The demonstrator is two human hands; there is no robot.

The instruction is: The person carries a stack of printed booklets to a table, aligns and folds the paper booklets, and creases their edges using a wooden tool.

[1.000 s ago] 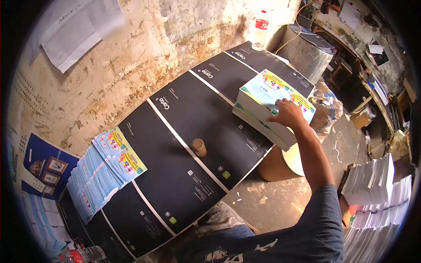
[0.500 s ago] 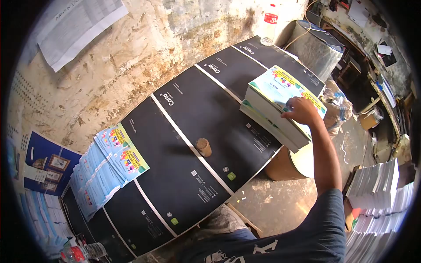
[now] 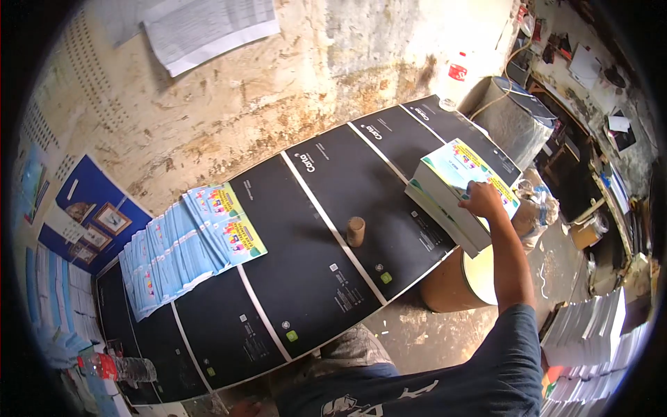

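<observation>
My right hand (image 3: 484,201) is at the near edge of a thick stack of booklets (image 3: 450,165) with colourful printed covers, on the right part of the black table (image 3: 299,208). Its fingers are curled over the top cover, and the thumb is at the edge, closed on the top booklet. Fanned, overlapping light-blue booklets (image 3: 184,243) lie on the left part of the table. Between the two groups stands a small brown cylinder (image 3: 356,232). My left hand is not in view.
A clear bottle with a red label (image 3: 455,80) stands at the table's far corner. Another bottle (image 3: 125,368) lies at the lower left. A round drum (image 3: 455,281) is beside the table's near right edge. Paper stacks (image 3: 583,333) are at the right, and framed pictures (image 3: 94,215) at the left.
The view has shifted, so the table sits lower and farther right. My right hand's thumb and fingers have drawn together at the stack's edge. The booklets and brown cylinder keep their places.
</observation>
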